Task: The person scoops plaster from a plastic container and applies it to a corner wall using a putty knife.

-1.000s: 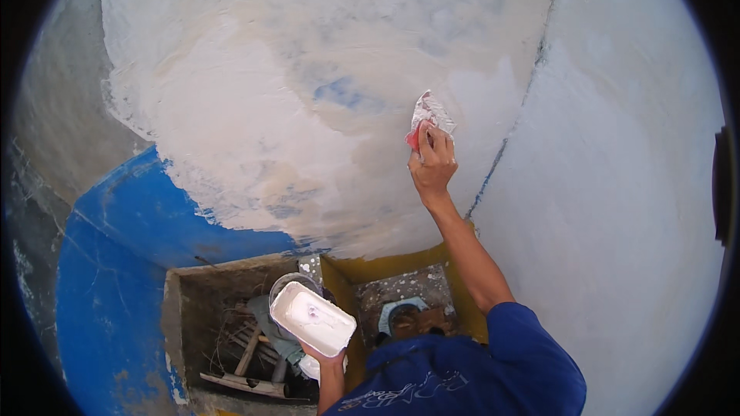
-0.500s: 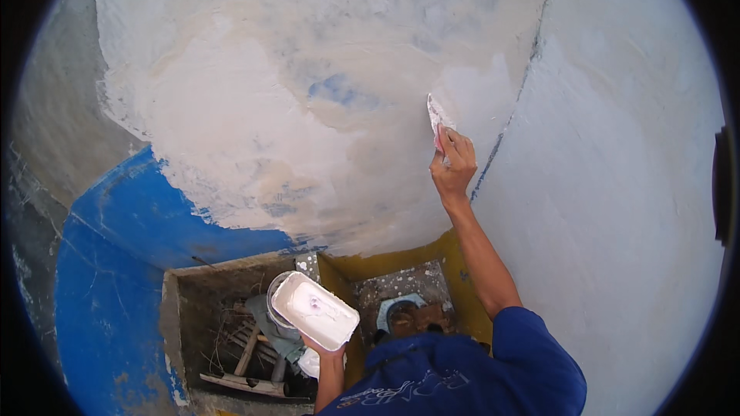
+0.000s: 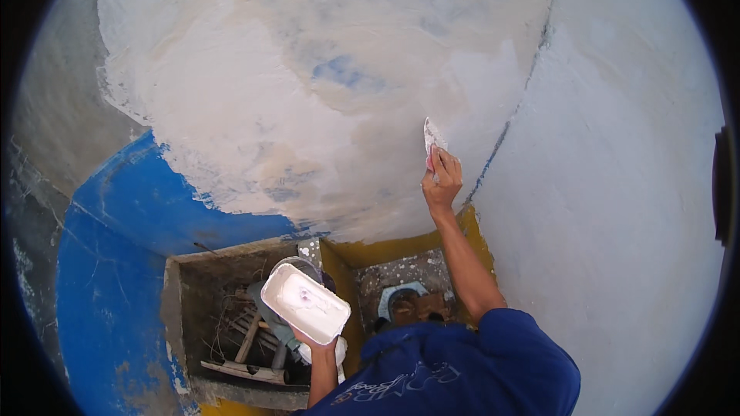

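Note:
In my right hand (image 3: 442,182) is a putty knife (image 3: 434,141), its blade smeared with white paste and held against the wall (image 3: 385,100). White filler coats much of that wall, with a bluish bare patch (image 3: 343,73) to the upper left of the blade. My left hand (image 3: 317,345) is closed round the underside of a white rectangular tub (image 3: 301,293), most of its fingers hidden beneath. White paste lies in the tub, with a small purplish spot near its middle.
Below the tub, a concrete bin (image 3: 173,300) holds sticks and a wooden piece (image 3: 245,372). A bluish ring-shaped frame (image 3: 385,300) lies in the yellow-walled recess. A dark crack (image 3: 532,69) runs down the wall corner. Blue paint (image 3: 100,262) covers the lower left wall.
My right hand and the putty knife have come lower and slightly left along the wall. The tub in my left hand has shifted a little to the left.

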`<state>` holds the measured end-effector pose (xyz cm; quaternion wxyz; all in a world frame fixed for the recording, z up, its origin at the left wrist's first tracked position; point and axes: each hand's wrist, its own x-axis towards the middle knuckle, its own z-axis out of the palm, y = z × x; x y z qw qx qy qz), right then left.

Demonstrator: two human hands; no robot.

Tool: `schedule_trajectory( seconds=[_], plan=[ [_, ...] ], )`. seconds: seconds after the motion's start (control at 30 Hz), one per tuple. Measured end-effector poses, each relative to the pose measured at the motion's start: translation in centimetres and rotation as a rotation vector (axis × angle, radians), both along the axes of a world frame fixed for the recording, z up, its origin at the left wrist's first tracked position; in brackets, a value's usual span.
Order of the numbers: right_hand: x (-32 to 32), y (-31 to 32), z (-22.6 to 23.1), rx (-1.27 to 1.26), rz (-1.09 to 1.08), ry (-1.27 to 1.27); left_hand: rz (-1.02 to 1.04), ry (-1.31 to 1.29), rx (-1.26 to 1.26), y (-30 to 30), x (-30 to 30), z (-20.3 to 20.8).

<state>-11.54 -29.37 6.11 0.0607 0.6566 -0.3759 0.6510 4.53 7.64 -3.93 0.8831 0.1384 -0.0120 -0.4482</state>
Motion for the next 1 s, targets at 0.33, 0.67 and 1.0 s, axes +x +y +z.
schedule_trajectory(
  seconds=[0.33,0.67,1.0],
  plan=[
    [-1.1,-0.2,-4.9,0.112,-0.131,-0.168,-0.001,0.026,0.012,0.6,0.1,-0.6],
    [0.8,2.8,-12.2,0.431,0.031,-0.283,-0.013,-0.049,0.031,1.2,0.2,0.2],
    [2.2,-1.7,-9.0,0.973,0.143,-1.354,-0.007,-0.053,0.009,1.2,-0.5,0.5]
  ],
)
